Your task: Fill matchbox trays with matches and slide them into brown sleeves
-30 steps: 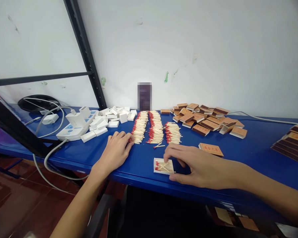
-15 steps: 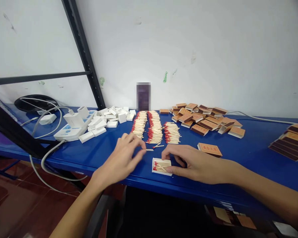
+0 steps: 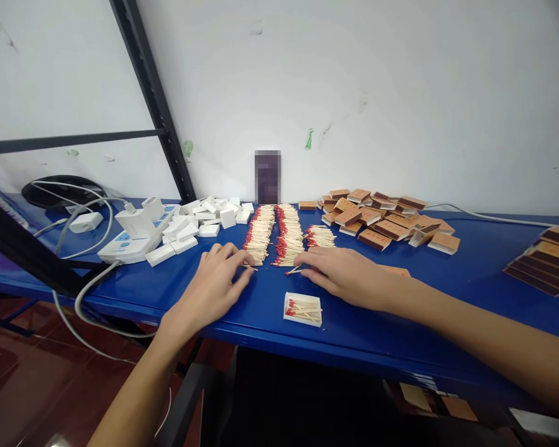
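Observation:
My left hand point(image 3: 217, 279) is at the near end of the leftmost row of red-tipped matches point(image 3: 261, 230), a match point(image 3: 250, 267) between thumb and forefinger. My right hand point(image 3: 347, 273) pinches another match point(image 3: 292, 271) in front of the middle row of matches point(image 3: 287, 236). That arm and hand partly cover a shorter third row point(image 3: 320, 236). Nearer me lies a white matchbox tray point(image 3: 302, 320), untouched, with several matches inside, some crossing. Behind my right wrist a single matchbox sleeve point(image 3: 395, 271) is mostly hidden.
White trays point(image 3: 205, 217) are heaped at the back left beside a power strip point(image 3: 130, 248) with chargers and cables. Orange-brown matchbox sleeves point(image 3: 386, 226) are piled at the back right, with a stack of matchboxes point(image 3: 543, 261) far right. A black shelf post point(image 3: 156, 105) rises at left.
My right hand has let go of the tray and moved up to a match by the rows. My left hand has shifted left and back with its match, to the leftmost row.

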The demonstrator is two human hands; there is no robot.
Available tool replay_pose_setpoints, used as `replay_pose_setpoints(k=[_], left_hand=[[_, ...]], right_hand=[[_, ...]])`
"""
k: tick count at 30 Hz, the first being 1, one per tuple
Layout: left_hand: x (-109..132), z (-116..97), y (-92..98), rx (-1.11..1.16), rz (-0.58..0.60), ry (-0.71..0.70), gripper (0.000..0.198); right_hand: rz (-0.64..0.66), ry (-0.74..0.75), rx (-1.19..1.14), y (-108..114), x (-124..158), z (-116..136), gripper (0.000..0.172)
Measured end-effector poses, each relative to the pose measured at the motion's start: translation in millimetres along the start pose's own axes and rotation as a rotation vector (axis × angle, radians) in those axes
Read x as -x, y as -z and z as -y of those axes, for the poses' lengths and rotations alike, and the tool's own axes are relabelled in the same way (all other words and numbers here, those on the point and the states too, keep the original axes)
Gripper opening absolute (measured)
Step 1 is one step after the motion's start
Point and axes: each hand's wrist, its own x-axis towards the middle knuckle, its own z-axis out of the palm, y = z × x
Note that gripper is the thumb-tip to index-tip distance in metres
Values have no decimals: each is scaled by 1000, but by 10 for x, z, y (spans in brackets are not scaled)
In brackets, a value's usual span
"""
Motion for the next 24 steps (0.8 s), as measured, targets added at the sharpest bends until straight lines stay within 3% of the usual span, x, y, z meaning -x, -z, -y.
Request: replay_pose_setpoints(k=[5, 16, 24], left_hand=[[-20, 180, -1, -5, 36, 8, 20], [-61, 176, -44, 58, 96, 1, 24], [-30, 81, 18, 149, 162, -85, 21]], right_hand=[[25, 4, 25, -18, -74, -20, 18], [172, -44, -78, 22, -112, -64, 15], [249, -90, -155, 105, -112, -26, 15]])
